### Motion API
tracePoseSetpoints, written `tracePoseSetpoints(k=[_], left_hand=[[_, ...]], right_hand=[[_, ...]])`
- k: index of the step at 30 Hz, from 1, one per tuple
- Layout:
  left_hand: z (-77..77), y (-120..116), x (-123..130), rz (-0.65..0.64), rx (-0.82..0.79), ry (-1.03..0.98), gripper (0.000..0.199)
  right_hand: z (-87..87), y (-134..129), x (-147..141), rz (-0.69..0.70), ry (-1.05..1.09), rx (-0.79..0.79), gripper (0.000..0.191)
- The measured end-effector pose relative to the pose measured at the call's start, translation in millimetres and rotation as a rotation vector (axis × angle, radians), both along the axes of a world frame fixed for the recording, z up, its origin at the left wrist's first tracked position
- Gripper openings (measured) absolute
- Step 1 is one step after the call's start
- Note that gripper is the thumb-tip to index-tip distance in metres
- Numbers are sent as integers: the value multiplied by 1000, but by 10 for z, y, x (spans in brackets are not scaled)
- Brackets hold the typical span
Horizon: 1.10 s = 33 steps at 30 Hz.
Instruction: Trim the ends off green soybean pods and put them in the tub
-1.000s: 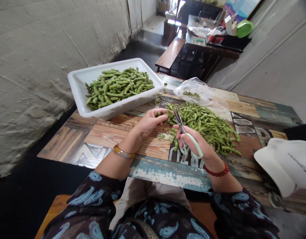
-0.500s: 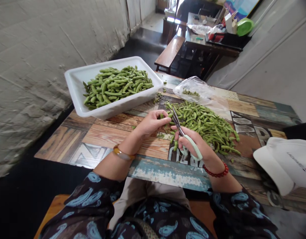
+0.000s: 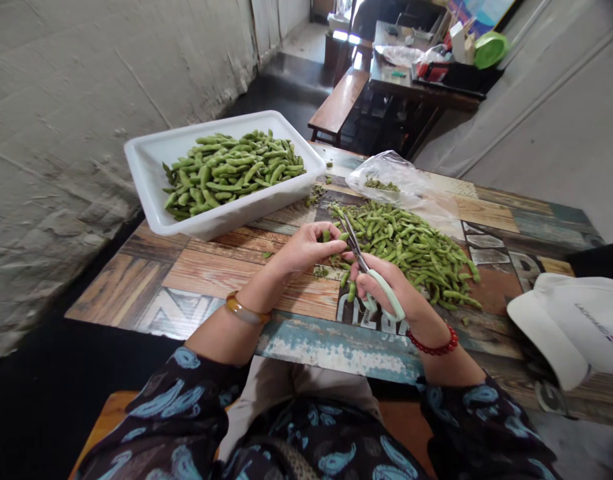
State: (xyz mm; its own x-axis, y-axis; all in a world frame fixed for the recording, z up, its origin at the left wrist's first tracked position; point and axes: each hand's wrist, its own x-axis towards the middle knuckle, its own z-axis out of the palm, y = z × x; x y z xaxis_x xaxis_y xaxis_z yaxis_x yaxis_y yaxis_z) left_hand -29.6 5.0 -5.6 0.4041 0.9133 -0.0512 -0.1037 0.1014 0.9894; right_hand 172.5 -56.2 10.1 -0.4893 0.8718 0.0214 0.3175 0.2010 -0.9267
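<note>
Between the thumb and fingers of my left hand (image 3: 311,248) is a green edamame pod (image 3: 342,237), its tip poking out toward the scissors. My right hand (image 3: 384,283) is wrapped round the pale green handles of the scissors (image 3: 389,297), whose metal blades point up and away beside the pod. Whether the blades touch the pod I cannot tell. A loose heap of edamame pods (image 3: 416,250) lies on the table just beyond and right of my right hand. Up and left of my left hand, a white plastic tub (image 3: 226,223) holds many more pods.
Behind the heap, a clear plastic bag (image 3: 411,177) holds green trimmings. Small scraps lie by the tub on the patchwork wood table (image 3: 256,273). A white cap (image 3: 581,327) rests at the right edge. Farther back stand a bench (image 3: 339,103) and a cluttered table (image 3: 401,80).
The pod tip now shows more clearly between my left fingers and the blades. The scissor blades have shifted slightly; both hands stay nearly in place.
</note>
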Motion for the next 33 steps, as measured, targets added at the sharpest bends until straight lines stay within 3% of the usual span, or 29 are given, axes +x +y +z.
tracePoseSetpoints(k=[8, 13, 16, 23, 33], left_hand=[[25, 10, -9, 4, 45, 12, 25], [42, 2, 2, 22, -74, -52, 28], [47, 5, -7, 30, -149, -145, 32], [63, 47, -15, 183, -217, -288, 42], [82, 14, 40, 206, -276, -321, 43]], right_hand=[[0, -30, -22, -61, 35, -111, 54], [-23, -33, -24, -117, 78, -142, 57], [-38, -26, -4, -99, 118, -131, 57], [-34, -26, -4, -28, 126, -140, 59], [-53, -42, -33, -13, 120, -125, 52]])
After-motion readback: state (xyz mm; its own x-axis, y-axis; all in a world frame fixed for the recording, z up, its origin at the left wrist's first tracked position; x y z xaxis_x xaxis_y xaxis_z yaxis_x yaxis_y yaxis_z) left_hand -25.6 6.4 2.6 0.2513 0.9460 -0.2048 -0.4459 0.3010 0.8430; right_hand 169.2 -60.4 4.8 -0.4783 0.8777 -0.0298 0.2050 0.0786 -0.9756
